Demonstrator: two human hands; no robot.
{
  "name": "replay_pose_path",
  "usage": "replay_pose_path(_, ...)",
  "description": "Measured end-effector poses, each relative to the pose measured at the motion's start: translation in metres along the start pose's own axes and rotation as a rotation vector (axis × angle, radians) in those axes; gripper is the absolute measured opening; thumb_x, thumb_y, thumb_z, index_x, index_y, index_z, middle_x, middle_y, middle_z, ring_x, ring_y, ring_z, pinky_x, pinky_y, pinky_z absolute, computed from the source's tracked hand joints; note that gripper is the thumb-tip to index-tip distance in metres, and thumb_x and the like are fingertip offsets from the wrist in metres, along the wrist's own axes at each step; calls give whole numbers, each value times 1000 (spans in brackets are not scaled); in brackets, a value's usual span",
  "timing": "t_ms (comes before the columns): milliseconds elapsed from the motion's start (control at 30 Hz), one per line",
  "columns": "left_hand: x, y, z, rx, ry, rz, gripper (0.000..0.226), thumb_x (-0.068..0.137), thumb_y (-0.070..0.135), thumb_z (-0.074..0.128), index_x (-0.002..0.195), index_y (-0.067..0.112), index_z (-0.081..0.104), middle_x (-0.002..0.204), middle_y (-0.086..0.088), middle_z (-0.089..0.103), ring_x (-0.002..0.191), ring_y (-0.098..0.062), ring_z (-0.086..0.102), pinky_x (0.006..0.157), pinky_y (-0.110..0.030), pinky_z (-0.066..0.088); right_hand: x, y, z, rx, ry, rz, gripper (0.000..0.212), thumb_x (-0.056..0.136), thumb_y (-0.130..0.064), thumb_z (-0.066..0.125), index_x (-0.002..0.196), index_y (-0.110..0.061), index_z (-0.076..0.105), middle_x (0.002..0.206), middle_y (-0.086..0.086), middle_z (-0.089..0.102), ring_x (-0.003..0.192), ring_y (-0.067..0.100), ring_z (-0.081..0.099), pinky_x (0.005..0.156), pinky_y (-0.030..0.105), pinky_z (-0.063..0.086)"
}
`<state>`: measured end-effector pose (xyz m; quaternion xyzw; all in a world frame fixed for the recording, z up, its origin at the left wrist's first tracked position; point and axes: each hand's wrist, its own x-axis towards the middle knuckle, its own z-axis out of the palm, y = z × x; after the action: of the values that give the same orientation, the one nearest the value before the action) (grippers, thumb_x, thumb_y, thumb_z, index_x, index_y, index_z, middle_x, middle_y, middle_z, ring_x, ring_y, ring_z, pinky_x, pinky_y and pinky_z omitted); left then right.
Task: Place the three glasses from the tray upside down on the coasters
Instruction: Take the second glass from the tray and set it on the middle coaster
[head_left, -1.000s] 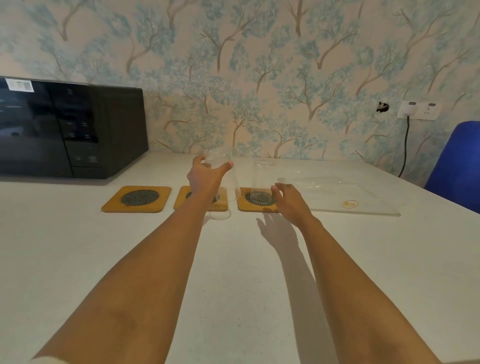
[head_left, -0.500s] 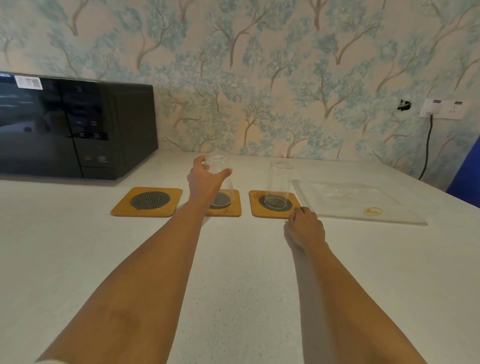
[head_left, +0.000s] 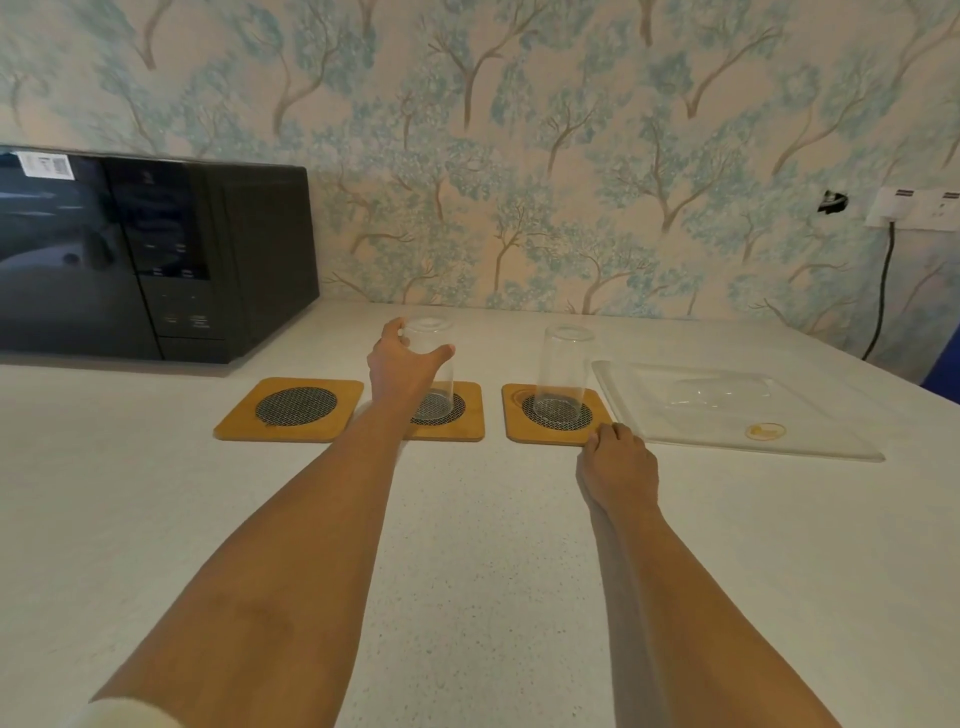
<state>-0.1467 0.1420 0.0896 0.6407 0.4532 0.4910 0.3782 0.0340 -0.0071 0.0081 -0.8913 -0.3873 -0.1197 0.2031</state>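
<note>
Left hand (head_left: 402, 364) wraps an inverted glass (head_left: 434, 364) standing on the middle coaster (head_left: 467, 415). Right hand (head_left: 618, 465) rests loosely curled on the surface (head_left: 467, 571), holding nothing, fingertips at the right coaster (head_left: 514, 415), which carries a second inverted glass (head_left: 563, 374). Left coaster (head_left: 236, 421) bare. Third glass (head_left: 719, 392) lies on the clear tray (head_left: 831, 441); its round gold sticker (head_left: 764, 431) unreadable. Microwave (head_left: 156, 254) has a white barcode label (head_left: 44, 165), text too small to read.
</note>
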Motion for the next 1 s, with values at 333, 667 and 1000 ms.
replay_pose_path(333, 6, -4, 7, 5, -3, -3, 78, 74, 30, 76, 139, 12, 37, 137, -16, 50, 126, -30, 46, 106, -45, 41, 0, 0, 4, -53, 22, -11, 36, 101, -26, 29, 123, -9, 52, 124, 8, 58, 113, 24, 56, 97, 35, 44)
replay_pose_path(667, 13, -11, 12, 7, 7, -40, 77, 73, 30, 76, 138, 12, 38, 135, -16, 50, 125, -31, 46, 105, -44, 41, -1, 0, 3, -65, 11, -13, 38, 102, -26, 27, 128, -10, 49, 129, 7, 56, 117, 24, 55, 100, 35, 43)
replay_pose_path(1000, 18, -16, 18, 24, -12, -29, 77, 77, 30, 74, 140, 12, 35, 139, -17, 48, 128, -31, 45, 107, -44, 40, 0, 0, 4, -84, 9, -15, 38, 101, -27, 28, 129, -11, 48, 131, 7, 55, 119, 23, 55, 101, 35, 44)
